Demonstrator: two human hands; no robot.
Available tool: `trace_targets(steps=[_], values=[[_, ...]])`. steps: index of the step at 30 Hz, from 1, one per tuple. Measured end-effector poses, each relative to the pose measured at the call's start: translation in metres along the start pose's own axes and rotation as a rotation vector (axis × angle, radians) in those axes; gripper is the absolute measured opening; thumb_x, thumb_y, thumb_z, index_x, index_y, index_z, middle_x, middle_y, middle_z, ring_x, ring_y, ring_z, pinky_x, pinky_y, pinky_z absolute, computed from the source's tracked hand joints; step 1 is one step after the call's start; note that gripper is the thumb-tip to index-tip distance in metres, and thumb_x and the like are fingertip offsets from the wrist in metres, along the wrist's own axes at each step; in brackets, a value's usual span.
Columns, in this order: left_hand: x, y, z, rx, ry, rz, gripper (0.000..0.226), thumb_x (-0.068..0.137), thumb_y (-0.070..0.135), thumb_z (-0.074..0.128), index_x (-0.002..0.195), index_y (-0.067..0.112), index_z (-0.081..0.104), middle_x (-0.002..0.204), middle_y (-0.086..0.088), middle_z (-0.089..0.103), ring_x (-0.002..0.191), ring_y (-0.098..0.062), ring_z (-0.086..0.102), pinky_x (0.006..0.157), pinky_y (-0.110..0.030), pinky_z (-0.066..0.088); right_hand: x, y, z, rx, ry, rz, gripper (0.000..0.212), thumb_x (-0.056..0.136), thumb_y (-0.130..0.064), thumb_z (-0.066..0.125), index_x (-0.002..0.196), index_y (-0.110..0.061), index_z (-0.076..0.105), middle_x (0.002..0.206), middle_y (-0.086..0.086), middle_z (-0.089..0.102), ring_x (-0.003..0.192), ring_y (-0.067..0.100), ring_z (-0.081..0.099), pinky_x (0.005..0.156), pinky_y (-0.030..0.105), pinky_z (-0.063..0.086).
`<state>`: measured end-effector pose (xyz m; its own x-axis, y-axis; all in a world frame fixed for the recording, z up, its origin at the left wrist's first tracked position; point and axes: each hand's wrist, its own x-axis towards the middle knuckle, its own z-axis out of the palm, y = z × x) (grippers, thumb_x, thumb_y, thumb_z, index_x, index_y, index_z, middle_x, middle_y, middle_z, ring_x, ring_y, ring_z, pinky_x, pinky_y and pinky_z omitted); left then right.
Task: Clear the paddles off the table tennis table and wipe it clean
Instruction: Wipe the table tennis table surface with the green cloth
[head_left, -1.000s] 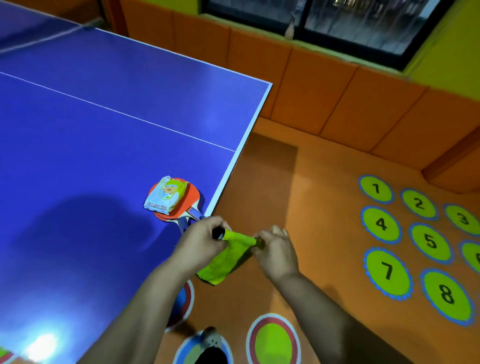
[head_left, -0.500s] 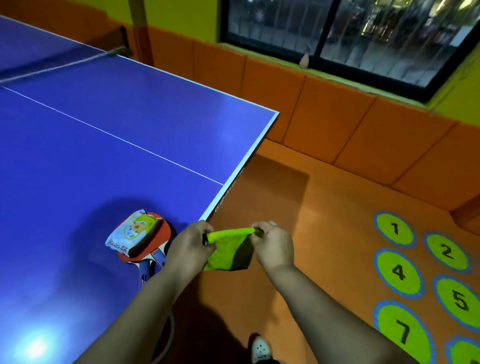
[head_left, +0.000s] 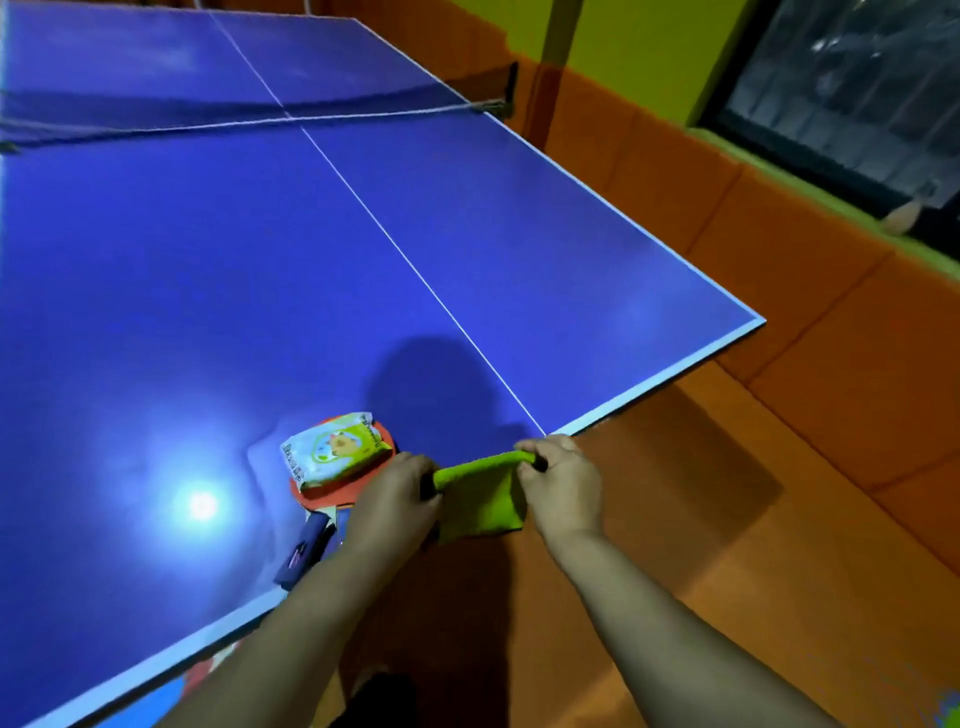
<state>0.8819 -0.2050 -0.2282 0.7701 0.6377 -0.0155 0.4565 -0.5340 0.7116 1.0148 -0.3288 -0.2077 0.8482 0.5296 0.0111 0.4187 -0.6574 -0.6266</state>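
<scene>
A folded green cloth (head_left: 480, 499) is stretched between my two hands just off the near edge of the blue table tennis table (head_left: 260, 270). My left hand (head_left: 392, 501) grips its left end and my right hand (head_left: 558, 480) grips its right end. Red paddles (head_left: 337, 491) lie stacked on the table close to the near edge, right beside my left hand, their blue handles (head_left: 306, 553) pointing toward me. A packet of wipes (head_left: 332, 449) rests on top of the paddles and hides most of the upper one.
The net (head_left: 234, 122) spans the table at the far end. Orange padded wall panels (head_left: 779, 291) line the right side under a dark window (head_left: 852, 88). Orange floor (head_left: 675, 493) lies to the right of the table's corner (head_left: 758, 322).
My view has swung left and up over the table, so the net now shows and the numbered floor circles are gone. Both hands still hold the green cloth, now spread a little wider.
</scene>
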Motion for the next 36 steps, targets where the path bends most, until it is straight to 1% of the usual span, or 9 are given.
trace_targets(steps=[3, 9, 13, 18, 21, 23, 26, 29, 36], values=[[0.035, -0.008, 0.001, 0.022, 0.041, -0.064, 0.011, 0.075, 0.008, 0.063, 0.082, 0.016, 0.063, 0.079, 0.001, 0.054, 0.079, -0.022, 0.056, 0.06, -0.032, 0.034, 0.038, -0.006, 0.016, 0.006, 0.007, -0.037, 0.025, 0.084, -0.005, 0.064, 0.105, -0.016, 0.074, 0.111, 0.0, 0.062, 0.097, 0.018, 0.061, 0.075, 0.013, 0.034], [0.11, -0.044, 0.004, 0.034, 0.022, -0.196, 0.013, 0.078, 0.012, 0.061, 0.09, 0.015, 0.062, 0.093, -0.007, 0.058, 0.088, -0.028, 0.057, 0.067, -0.033, 0.037, 0.099, -0.014, 0.069, -0.067, -0.079, -0.056, 0.028, 0.088, -0.011, 0.062, 0.115, -0.017, 0.065, 0.128, -0.004, 0.051, 0.103, 0.02, 0.058, 0.088, 0.034, 0.048], [0.146, -0.072, 0.006, 0.052, -0.041, -0.229, 0.021, 0.079, 0.013, 0.062, 0.1, 0.014, 0.063, 0.1, -0.008, 0.057, 0.094, -0.028, 0.058, 0.067, -0.031, 0.036, 0.118, -0.006, 0.106, -0.167, -0.295, -0.035, 0.055, 0.089, -0.018, 0.063, 0.14, -0.022, 0.045, 0.157, -0.006, 0.019, 0.134, 0.02, 0.039, 0.1, 0.04, 0.044], [0.162, -0.104, -0.008, 0.028, 0.057, -0.281, 0.033, 0.082, 0.015, 0.063, 0.115, 0.015, 0.062, 0.108, -0.006, 0.058, 0.102, -0.023, 0.056, 0.079, -0.033, 0.043, 0.132, 0.004, 0.131, -0.422, -0.45, -0.255, 0.079, 0.091, -0.023, 0.06, 0.154, -0.03, 0.013, 0.162, -0.004, -0.01, 0.14, 0.024, 0.028, 0.102, 0.039, 0.042], [0.162, -0.119, -0.021, 0.021, 0.138, -0.352, 0.033, 0.083, 0.012, 0.061, 0.117, 0.014, 0.062, 0.113, -0.006, 0.059, 0.105, -0.024, 0.057, 0.081, -0.034, 0.044, 0.137, 0.016, 0.148, -0.524, -0.482, -0.528, 0.078, 0.085, -0.03, 0.065, 0.151, -0.027, 0.024, 0.161, 0.007, 0.015, 0.142, 0.028, 0.032, 0.107, 0.043, 0.04], [0.163, -0.125, -0.028, 0.017, 0.15, -0.405, 0.032, 0.086, 0.012, 0.059, 0.118, 0.015, 0.061, 0.116, -0.005, 0.059, 0.107, -0.022, 0.056, 0.082, -0.033, 0.043, 0.145, 0.021, 0.165, -0.641, -0.545, -0.685, 0.066, 0.088, -0.045, 0.048, 0.149, -0.028, 0.028, 0.157, 0.009, 0.026, 0.144, 0.029, 0.024, 0.113, 0.049, 0.027], [0.165, -0.13, -0.031, 0.002, 0.189, -0.493, 0.029, 0.088, 0.013, 0.057, 0.116, 0.017, 0.062, 0.117, -0.001, 0.058, 0.105, -0.017, 0.057, 0.077, -0.028, 0.04, 0.158, 0.022, 0.189, -0.742, -0.609, -0.798, 0.065, 0.09, -0.056, 0.033, 0.149, -0.031, 0.029, 0.157, 0.008, 0.029, 0.146, 0.031, 0.014, 0.111, 0.056, 0.014], [0.165, -0.134, -0.033, -0.023, 0.252, -0.594, 0.027, 0.089, 0.014, 0.056, 0.115, 0.02, 0.062, 0.114, 0.003, 0.058, 0.1, -0.014, 0.057, 0.071, -0.024, 0.036, 0.175, 0.018, 0.206, -0.724, -0.604, -0.849, 0.066, 0.089, -0.058, 0.034, 0.149, -0.033, 0.028, 0.158, 0.007, 0.025, 0.147, 0.033, 0.013, 0.11, 0.06, 0.013], [0.185, -0.133, -0.031, -0.059, 0.437, -0.771, 0.024, 0.089, 0.015, 0.056, 0.111, 0.021, 0.063, 0.107, 0.006, 0.058, 0.098, -0.013, 0.056, 0.077, -0.029, 0.044, 0.252, -0.024, 0.252, -0.616, -0.627, -1.098, 0.068, 0.087, -0.059, 0.034, 0.15, -0.036, 0.025, 0.158, 0.007, 0.024, 0.147, 0.034, 0.013, 0.111, 0.063, 0.009]])
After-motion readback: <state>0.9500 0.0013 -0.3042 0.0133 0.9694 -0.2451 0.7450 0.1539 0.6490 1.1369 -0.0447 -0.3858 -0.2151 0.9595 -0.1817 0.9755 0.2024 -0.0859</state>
